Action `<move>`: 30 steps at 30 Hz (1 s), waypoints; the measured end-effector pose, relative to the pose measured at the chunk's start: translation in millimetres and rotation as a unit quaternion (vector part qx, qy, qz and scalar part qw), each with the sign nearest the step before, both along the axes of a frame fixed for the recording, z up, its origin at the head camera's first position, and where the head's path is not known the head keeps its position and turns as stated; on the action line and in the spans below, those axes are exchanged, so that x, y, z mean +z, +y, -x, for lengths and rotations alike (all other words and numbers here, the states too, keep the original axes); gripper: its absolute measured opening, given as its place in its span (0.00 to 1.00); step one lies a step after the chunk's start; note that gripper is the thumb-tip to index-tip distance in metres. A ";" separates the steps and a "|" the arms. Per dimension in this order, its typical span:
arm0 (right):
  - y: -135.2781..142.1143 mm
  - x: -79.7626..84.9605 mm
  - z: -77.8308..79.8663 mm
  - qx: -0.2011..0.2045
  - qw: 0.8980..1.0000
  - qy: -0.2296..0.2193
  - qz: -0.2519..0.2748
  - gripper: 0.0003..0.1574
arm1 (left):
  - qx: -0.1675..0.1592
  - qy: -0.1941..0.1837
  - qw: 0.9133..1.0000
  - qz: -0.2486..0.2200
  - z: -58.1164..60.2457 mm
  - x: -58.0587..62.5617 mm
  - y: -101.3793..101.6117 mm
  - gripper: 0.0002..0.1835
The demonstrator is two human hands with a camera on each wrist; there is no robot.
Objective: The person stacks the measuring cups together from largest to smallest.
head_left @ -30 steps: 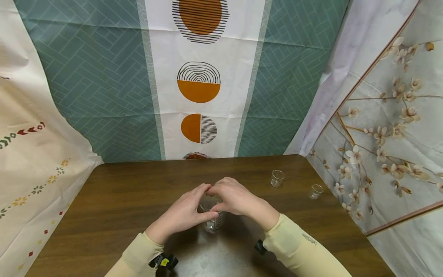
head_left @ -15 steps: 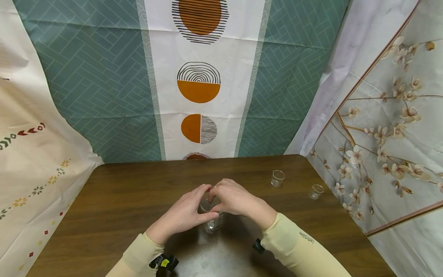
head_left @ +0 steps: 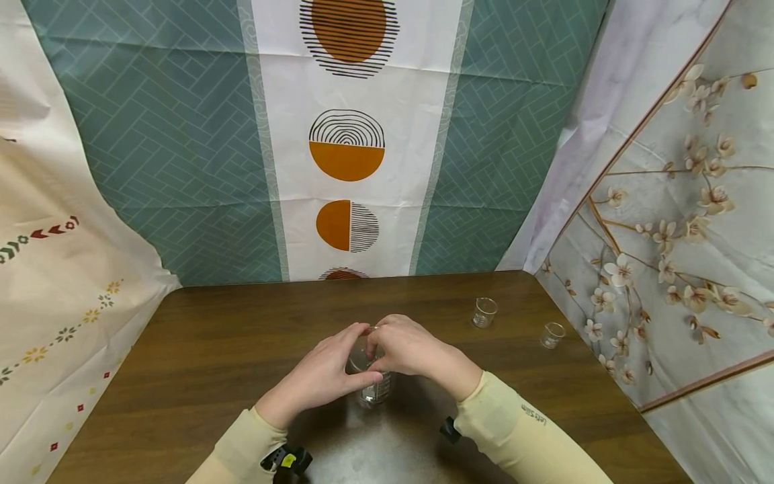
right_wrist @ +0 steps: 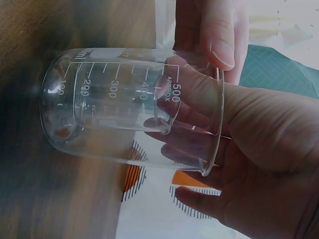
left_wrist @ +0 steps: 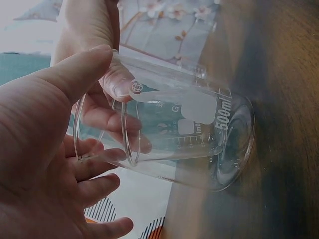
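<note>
A large clear 500 ml glass beaker [right_wrist: 65, 139] stands upright on the table in front of me, in the middle of the head view. Inside it sits a smaller glass beaker [right_wrist: 112, 112], whose rim shows below the outer rim in both wrist views. My left hand [head_left: 323, 370] holds the large beaker near its top, thumb on the near side and fingers round the far side. Through the large beaker's mouth reaches my right hand [head_left: 411, 346], its thumb and fingers pinching the smaller beaker near its rim. In the head view my hands partly cover both beakers.
Two small glass beakers stand at the right back of the brown wooden table [head_left: 242, 323]: one beaker [head_left: 484, 312] farther back, the other beaker [head_left: 552, 335] near the right edge. Patterned cloths [head_left: 205, 134] hang behind and on both sides.
My right hand and sleeve have shifted very slightly left. The left hand and the large beaker have stayed almost in place.
</note>
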State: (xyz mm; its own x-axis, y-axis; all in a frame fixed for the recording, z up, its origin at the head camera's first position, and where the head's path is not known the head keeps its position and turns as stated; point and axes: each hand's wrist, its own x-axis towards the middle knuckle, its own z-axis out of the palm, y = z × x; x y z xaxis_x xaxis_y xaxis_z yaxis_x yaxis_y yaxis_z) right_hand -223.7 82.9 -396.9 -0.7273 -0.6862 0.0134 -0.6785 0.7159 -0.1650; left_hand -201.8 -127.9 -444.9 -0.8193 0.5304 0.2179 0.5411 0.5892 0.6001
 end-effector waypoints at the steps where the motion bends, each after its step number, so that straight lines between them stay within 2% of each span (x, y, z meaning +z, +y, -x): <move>1: 0.0 0.0 0.1 0.001 1.000 0.001 0.000 0.10 | 0.001 0.000 1.000 0.000 0.1 -0.1 0.1 0.47; 16: -1.2 2.4 -1.6 0.007 1.000 0.009 -0.013 0.11 | -0.002 0.008 1.000 -0.003 -0.2 -0.2 0.6 0.45; 30: -1.9 -0.1 -1.0 -0.006 1.000 0.011 -0.023 0.13 | 0.006 0.003 1.000 0.010 -0.6 0.0 1.0 0.48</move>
